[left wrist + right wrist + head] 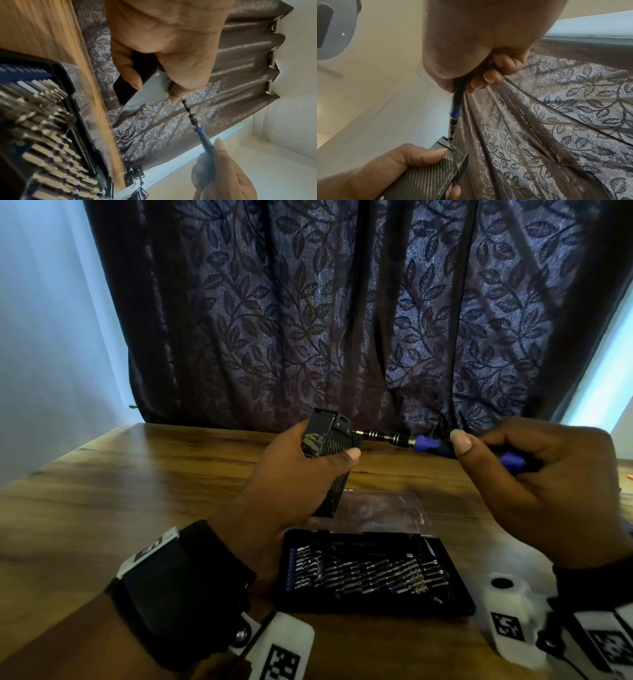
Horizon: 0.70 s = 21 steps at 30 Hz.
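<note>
My left hand [291,474] grips a black box-shaped device [330,440] with a carbon-fibre pattern, held upright above the wooden table [137,491]. In the right wrist view the device [433,174] shows its end plate with small screws. My right hand [541,484] holds a blue and black precision screwdriver [428,444] by the handle, lying level. Its tip touches a screw on the device's end plate, as the screwdriver [455,117] shows in the right wrist view. The left wrist view has the device [147,88] and the screwdriver [197,125] beyond the fingers.
An open black case of screwdriver bits [370,573] lies on the table just below my hands, its clear lid [380,511] folded back. A dark leaf-patterned curtain [342,320] hangs behind the table's far edge. White tagged wrist mounts [510,621] sit near the front.
</note>
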Available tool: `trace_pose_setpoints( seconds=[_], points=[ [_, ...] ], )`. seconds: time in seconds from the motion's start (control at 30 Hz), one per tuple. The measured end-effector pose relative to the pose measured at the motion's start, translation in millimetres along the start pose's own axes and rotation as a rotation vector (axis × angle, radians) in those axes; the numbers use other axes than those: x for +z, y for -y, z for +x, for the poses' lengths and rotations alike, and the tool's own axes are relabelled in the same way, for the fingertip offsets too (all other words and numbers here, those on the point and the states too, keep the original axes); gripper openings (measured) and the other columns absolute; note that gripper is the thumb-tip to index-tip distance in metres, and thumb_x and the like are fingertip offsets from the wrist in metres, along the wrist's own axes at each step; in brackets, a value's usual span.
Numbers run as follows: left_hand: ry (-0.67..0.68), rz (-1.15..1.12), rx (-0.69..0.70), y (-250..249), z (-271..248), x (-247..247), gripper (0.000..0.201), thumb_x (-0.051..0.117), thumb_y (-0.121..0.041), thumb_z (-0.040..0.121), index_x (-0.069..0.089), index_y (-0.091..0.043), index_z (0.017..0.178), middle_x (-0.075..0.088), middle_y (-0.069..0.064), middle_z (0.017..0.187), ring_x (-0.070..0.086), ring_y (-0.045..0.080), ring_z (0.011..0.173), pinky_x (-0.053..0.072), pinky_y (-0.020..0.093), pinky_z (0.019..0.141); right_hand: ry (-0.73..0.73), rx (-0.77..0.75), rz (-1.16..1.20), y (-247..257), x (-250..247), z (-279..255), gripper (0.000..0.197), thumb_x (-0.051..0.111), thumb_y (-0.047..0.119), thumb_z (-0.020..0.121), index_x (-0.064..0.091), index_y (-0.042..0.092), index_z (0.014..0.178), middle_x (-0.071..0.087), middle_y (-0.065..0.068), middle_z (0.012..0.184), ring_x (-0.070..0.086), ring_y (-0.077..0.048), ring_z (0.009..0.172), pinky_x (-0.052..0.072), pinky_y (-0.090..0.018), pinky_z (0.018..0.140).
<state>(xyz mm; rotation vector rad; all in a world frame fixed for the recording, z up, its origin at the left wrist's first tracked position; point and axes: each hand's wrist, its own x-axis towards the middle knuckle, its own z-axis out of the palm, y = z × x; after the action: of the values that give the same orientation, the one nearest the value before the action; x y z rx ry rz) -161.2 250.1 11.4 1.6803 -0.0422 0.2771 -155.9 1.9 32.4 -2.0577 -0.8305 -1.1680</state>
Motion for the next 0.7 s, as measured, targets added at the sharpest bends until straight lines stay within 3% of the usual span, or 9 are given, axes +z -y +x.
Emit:
trace_pose_setpoints(
  seconds=[0.23,0.43,0.7],
  points=[
    [-0.004,0.009,-0.009,-0.7,-1.1,0.6,0.017,0.081,-0.031,0.088,0.070,-0.035,0.100,0.078,-0.006,0.096,0.075,0.019,0.091,0.063,0.036,0.070,0.016,-0.003,-0.009,0.2,-0.2,0.3,0.036,0.066,0.036,0.095,0.072,0.013,0.068,0.056,0.000,0.053,0.051,-0.019,0.054,0.033,-0.027,0.048],
    [0.000,0.037,0.011,0.2,-0.6,0.5,0.015,0.081,-0.030,0.088,0.071,-0.034,0.098,0.078,-0.012,0.092,0.075,0.013,0.091,0.062,0.044,0.087,0.022,0.005,0.000,0.8,-0.4,0.3,0.036,0.066,0.036,0.095,0.073,0.012,0.069,0.056,0.002,0.053,0.051,-0.019,0.055,0.032,-0.025,0.048],
    [-0.009,0.018,0.002,0.7,-0.6,0.4,0.015,0.082,-0.028,0.087,0.072,-0.035,0.096,0.079,-0.007,0.094,0.076,0.018,0.091,0.063,0.048,0.086,0.016,0.009,0.001,0.5,-0.6,0.1,0.038,0.065,0.038,0.096,0.071,0.013,0.068,0.055,0.003,0.053,0.051,-0.019,0.054,0.032,-0.024,0.047]
  ],
)
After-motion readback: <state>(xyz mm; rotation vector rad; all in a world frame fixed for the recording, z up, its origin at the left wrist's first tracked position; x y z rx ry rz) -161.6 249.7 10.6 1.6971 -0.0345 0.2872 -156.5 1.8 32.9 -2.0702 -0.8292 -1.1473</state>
